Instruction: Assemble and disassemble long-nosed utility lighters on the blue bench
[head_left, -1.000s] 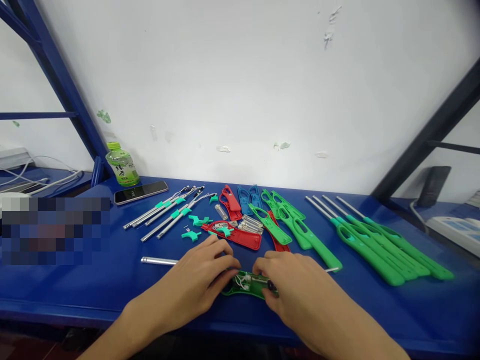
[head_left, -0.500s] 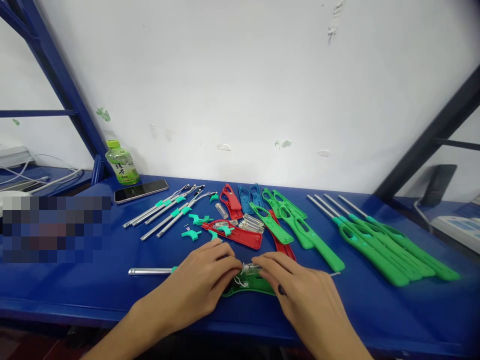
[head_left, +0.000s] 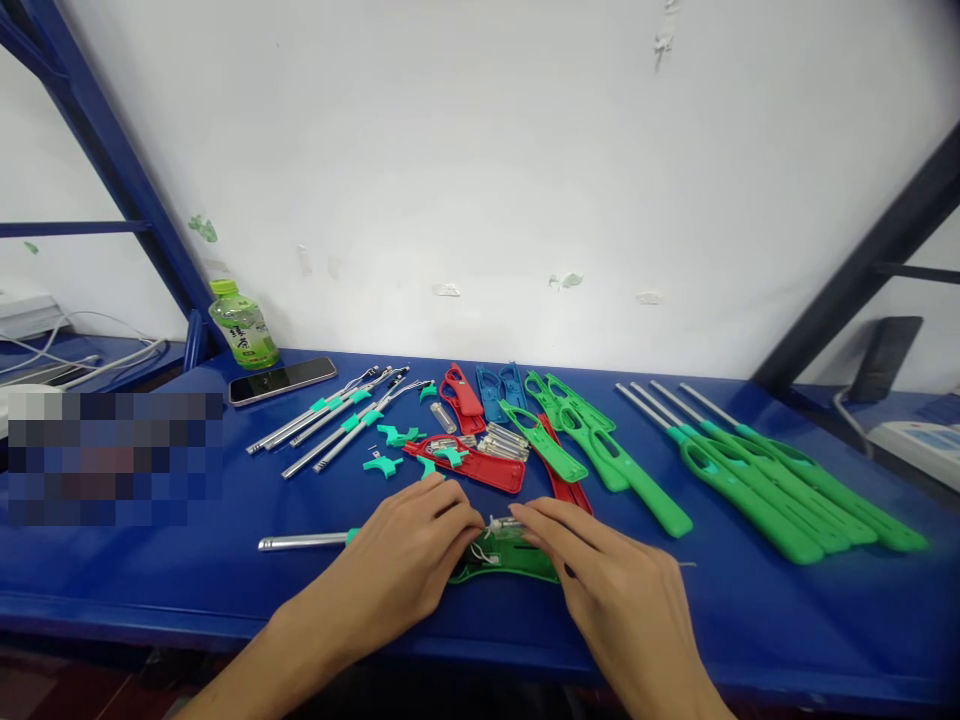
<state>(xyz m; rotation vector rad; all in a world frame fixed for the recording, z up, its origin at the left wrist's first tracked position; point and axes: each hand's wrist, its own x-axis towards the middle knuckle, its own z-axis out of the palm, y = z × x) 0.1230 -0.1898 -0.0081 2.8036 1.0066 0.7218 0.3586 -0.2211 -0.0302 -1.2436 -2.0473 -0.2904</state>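
Observation:
Near the table's front edge lies a green handle shell (head_left: 510, 566), partly covered by both hands. My left hand (head_left: 420, 545) is closed at the shell's left part, its fingertips pinched by thin white wires (head_left: 482, 553); what they grip is too small to name. A metal tube (head_left: 300, 541) with a teal collar sticks out left from under this hand. My right hand (head_left: 600, 560) is closed on a small clear cylinder (head_left: 505, 526), held just above the shell. The fingertips of the two hands are close together.
Beyond my hands lie red shells (head_left: 480, 470), teal clips (head_left: 382, 464), clear cylinders (head_left: 504, 442), blue shells (head_left: 499, 392) and green shells (head_left: 637, 485). Metal tubes (head_left: 330, 412), a phone (head_left: 283, 381) and a bottle (head_left: 244, 327) are left; green lighters (head_left: 757, 500) are right.
The clear cylinder and my right hand's fingertips have risen slightly from the shell. My left hand has barely moved. The camera view has shifted slightly.

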